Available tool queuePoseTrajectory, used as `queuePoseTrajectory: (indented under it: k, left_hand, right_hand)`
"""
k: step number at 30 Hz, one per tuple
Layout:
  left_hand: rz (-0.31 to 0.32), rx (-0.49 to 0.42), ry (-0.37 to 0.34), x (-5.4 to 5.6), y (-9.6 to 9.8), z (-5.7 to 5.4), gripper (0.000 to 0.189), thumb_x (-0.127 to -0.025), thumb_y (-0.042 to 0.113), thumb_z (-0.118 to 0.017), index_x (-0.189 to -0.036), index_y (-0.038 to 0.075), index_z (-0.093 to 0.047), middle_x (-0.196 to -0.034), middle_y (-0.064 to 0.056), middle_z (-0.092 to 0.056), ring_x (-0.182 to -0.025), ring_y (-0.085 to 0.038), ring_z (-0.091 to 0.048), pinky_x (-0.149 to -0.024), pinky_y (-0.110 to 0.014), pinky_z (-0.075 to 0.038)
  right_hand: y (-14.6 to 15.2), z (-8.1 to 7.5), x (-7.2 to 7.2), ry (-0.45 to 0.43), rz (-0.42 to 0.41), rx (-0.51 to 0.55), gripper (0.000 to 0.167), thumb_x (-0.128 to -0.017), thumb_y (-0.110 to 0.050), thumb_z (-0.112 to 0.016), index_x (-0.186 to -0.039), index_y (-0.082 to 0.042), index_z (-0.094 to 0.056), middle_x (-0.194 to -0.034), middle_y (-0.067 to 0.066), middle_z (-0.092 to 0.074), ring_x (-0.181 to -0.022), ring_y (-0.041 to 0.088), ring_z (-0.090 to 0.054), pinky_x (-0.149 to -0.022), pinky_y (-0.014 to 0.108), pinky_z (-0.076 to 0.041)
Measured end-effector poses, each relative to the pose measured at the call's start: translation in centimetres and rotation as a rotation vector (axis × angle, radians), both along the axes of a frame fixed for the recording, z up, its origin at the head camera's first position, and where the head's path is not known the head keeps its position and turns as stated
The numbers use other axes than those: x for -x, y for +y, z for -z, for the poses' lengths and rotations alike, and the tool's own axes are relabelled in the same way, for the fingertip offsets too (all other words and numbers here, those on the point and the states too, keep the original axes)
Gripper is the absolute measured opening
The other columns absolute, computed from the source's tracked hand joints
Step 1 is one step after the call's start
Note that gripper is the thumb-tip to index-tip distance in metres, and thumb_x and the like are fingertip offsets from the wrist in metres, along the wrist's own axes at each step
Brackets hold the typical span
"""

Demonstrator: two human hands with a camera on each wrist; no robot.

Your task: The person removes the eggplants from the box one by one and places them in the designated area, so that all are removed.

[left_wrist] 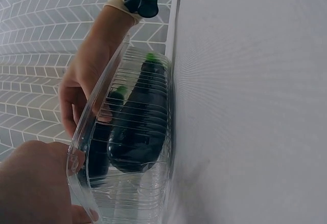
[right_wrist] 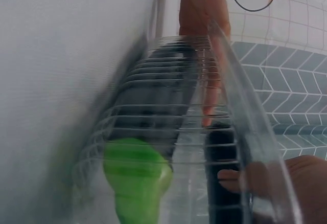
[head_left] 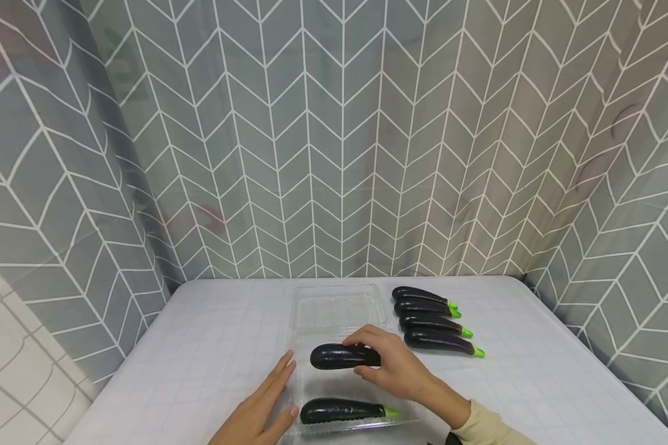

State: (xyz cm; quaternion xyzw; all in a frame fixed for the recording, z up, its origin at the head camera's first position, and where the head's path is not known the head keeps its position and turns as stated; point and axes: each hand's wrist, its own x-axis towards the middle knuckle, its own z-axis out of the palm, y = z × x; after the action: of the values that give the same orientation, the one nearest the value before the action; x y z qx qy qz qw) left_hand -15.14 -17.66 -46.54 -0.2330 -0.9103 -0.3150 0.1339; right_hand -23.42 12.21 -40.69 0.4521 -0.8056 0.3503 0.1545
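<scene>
A dark purple eggplant (head_left: 336,356) is gripped by my right hand (head_left: 392,364) over the clear plastic box, thumb on the near side and fingers over the far side. Along the near wall of the box (head_left: 362,425) lies a second eggplant (head_left: 342,410), its green stem to the right. My left hand (head_left: 261,405) rests at the box's left edge with its fingers extended. Through the clear wall in the left wrist view, the lying eggplant (left_wrist: 138,127) shows in front of the held one. The right wrist view shows its green stem (right_wrist: 135,173) up close.
Several eggplants (head_left: 436,339) lie in a stack of rows on the right of the white table (head_left: 200,346), stems to the right. The box's open clear lid (head_left: 336,309) lies flat behind it. A patterned grey curtain (head_left: 339,154) encloses the table's back and sides.
</scene>
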Motion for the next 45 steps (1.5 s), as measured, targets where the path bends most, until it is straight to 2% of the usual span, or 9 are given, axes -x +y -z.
queuePoseTrajectory:
  k: [8, 24, 34, 45]
  left_hand:
    - [-0.003, 0.004, -0.025, -0.1, 0.1, -0.1, 0.07, -0.104, 0.045, -0.063, -0.158, 0.004, -0.044, -0.168, -0.005, -0.031, -0.138, -0.026, -0.052, -0.101, -0.048, -0.052]
    - [0.002, 0.005, -0.071, 0.0, 0.1, -0.4, 0.072, -0.105, 0.047, -0.06, -0.159, 0.003, -0.04, -0.17, -0.006, -0.028, -0.142, -0.03, -0.046, -0.104, -0.051, -0.048]
    - [0.011, -0.005, -0.065, 0.1, 0.0, -0.1, 0.072, -0.105, 0.045, -0.061, -0.159, 0.003, -0.04, -0.169, -0.006, -0.028, -0.142, -0.031, -0.046, -0.104, -0.051, -0.048]
    - [0.016, -0.011, -0.06, 0.0, 0.0, -0.1, 0.073, -0.105, 0.047, -0.059, -0.159, 0.003, -0.04, -0.169, -0.008, -0.028, -0.141, -0.032, -0.047, -0.102, -0.051, -0.05]
  right_hand:
    - [0.9, -0.7, -0.1, -0.021, 0.011, 0.031, 0.048, -0.081, 0.002, -0.085, -0.124, -0.011, -0.071, -0.12, -0.003, -0.071, -0.108, 0.014, -0.067, -0.089, 0.038, -0.057]
    - [3.3, -1.6, -0.1, 0.0, 0.093, 0.007, 0.044, -0.086, 0.0, -0.08, -0.128, -0.009, -0.071, -0.125, -0.004, -0.07, -0.117, 0.018, -0.066, -0.095, 0.043, -0.055]
    - [4.6, -1.7, -0.2, 0.036, 0.157, 0.014, 0.046, -0.083, 0.0, -0.083, -0.126, -0.011, -0.073, -0.122, -0.007, -0.071, -0.114, 0.016, -0.067, -0.094, 0.045, -0.055]
    - [6.4, -1.9, -0.5, 0.03, 0.252, -0.002, 0.046, -0.081, 0.003, -0.084, -0.125, -0.008, -0.074, -0.123, -0.002, -0.071, -0.116, 0.022, -0.066, -0.094, 0.049, -0.055]
